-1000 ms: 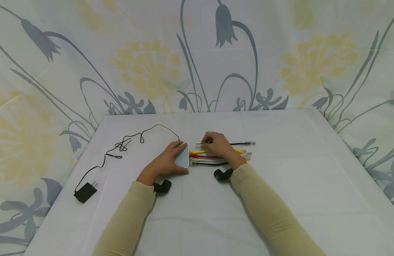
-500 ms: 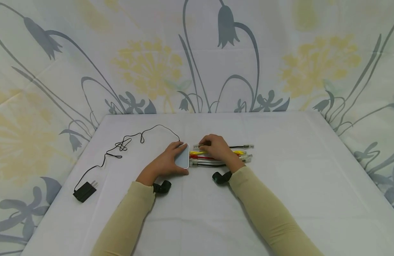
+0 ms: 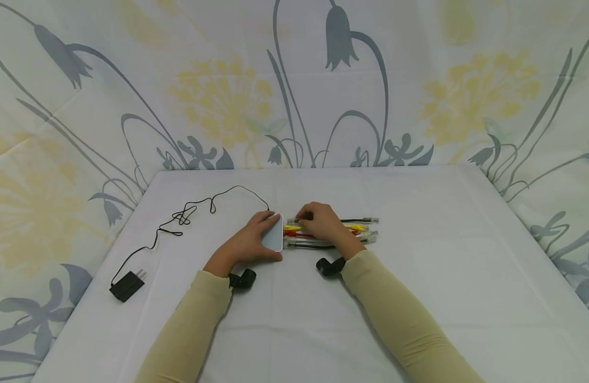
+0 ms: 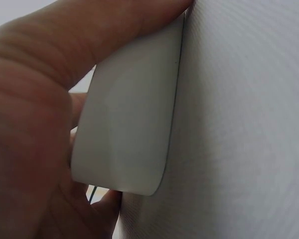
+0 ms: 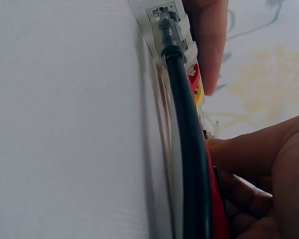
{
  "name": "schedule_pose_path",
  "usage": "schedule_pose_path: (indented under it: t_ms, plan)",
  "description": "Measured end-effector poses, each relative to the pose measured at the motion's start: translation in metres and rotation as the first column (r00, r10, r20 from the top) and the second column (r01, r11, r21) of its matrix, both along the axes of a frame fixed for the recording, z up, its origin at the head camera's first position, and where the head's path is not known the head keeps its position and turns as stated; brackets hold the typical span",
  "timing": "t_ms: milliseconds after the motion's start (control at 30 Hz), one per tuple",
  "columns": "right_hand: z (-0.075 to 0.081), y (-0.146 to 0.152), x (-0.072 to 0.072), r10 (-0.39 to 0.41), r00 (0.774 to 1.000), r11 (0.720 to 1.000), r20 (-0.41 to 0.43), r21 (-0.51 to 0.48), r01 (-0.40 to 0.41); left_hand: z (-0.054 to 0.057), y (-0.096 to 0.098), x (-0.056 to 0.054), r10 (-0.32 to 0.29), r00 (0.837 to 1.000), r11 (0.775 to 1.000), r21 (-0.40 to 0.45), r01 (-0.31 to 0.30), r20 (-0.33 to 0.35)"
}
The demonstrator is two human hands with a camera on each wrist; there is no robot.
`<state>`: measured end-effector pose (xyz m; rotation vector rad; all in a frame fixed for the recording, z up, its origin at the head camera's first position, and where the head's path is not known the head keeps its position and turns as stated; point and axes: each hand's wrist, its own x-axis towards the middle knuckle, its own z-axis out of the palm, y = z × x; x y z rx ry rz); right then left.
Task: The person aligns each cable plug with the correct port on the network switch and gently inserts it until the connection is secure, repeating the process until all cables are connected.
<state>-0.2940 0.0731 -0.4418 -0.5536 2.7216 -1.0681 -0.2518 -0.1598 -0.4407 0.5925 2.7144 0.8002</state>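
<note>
A white network switch (image 3: 272, 237) lies on the table, its right side lined with ports. My left hand (image 3: 246, 239) grips it, thumb along the near edge and fingers at the far edge; its smooth white side fills the left wrist view. In my right hand (image 3: 325, 222), thumb and fingertips pinch a short black network cable (image 3: 354, 220) near its left clear plug, close to the switch's far corner. Nearer, a yellow cable (image 3: 292, 227), a red cable (image 3: 294, 234) and another black cable (image 5: 189, 129) run from the ports, with that black cable's clear plug seated in its port.
A black power adapter (image 3: 127, 286) lies at the left of the table, prongs pointing up and right. Its thin black cord (image 3: 237, 187) loops across to the switch's far side. The patterned curtain (image 3: 304, 90) rises behind the table's back edge.
My right hand has moved slightly left and nearer, bringing the pinched black cable's plug closer to the switch. The left hand stays in place on the switch.
</note>
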Motion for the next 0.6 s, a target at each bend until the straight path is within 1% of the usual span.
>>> schedule_pose_path:
  t_ms: [167,333,500,600]
  plan:
    - [-0.0005,-0.0016,0.0004,0.009,1.0,1.0,-0.006,0.008,-0.009,0.0016,0.0003,0.0008,0.003,1.0,1.0,0.001,-0.003,0.009]
    - [0.0007,-0.0042,0.0017,0.008,1.0,1.0,-0.012,0.002,-0.008,0.0025,0.0007,0.0005,0.0,1.0,1.0,0.004,0.0,0.0]
    - [0.0016,-0.0073,0.0037,-0.013,1.0,1.0,-0.012,-0.004,0.013,0.0021,0.0004,0.0002,0.0,1.0,1.0,0.006,0.0,-0.003]
    - [0.0019,-0.0086,0.005,-0.036,0.999,0.999,0.005,-0.016,0.036,0.002,0.0005,0.0004,-0.001,1.0,1.0,0.011,0.001,-0.002]
